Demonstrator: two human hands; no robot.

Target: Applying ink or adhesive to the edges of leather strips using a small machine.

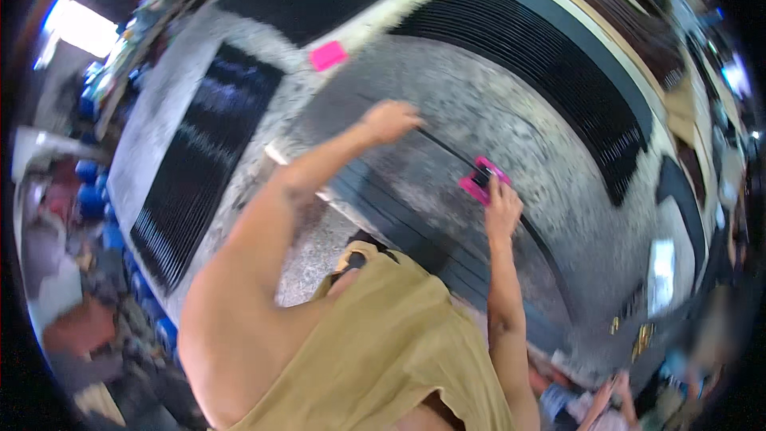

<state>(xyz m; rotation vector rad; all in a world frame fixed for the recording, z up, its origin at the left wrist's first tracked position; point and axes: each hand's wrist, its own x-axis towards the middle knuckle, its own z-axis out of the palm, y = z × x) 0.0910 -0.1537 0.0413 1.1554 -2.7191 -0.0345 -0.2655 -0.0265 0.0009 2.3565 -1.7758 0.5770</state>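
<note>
Grey speckled cloth (511,112): broad sheet spread flat over the surface, taken as landmark for all places below. Laid out smooth, seemingly so that marks and lines run true across it.

Left hand (389,120): arm stretched far out over the middle of the cloth, hand lying on it, knuckles up, fingers drawn loosely together rather than spread. Judged to be pressing the cloth down to stop it shifting; picture blurred, so exact finger position not certain. Nothing seen between the fingers.

Right hand (503,206): resting on the cloth, nearer the body than the left hand, fingertips closed on the near end of the pink tool.

Pink tool (481,179): small flat pink piece with a dark centre, lying against the cloth, touching the right fingertips and projecting just beyond them, away from the body. Well apart from the left hand. Held low and flat, judged so that its edge stays in contact with the cloth. Kind of tool too blurred to tell.

Dark line (447,148): thin stroke across the cloth, running from just beside the left hand to just beside the pink tool.

Black ribbed panels (574,88): dark striped pieces lying along the far side of the cloth.

Pink tag (328,55): small square at the far edge of the cloth, beyond the left hand.
</note>
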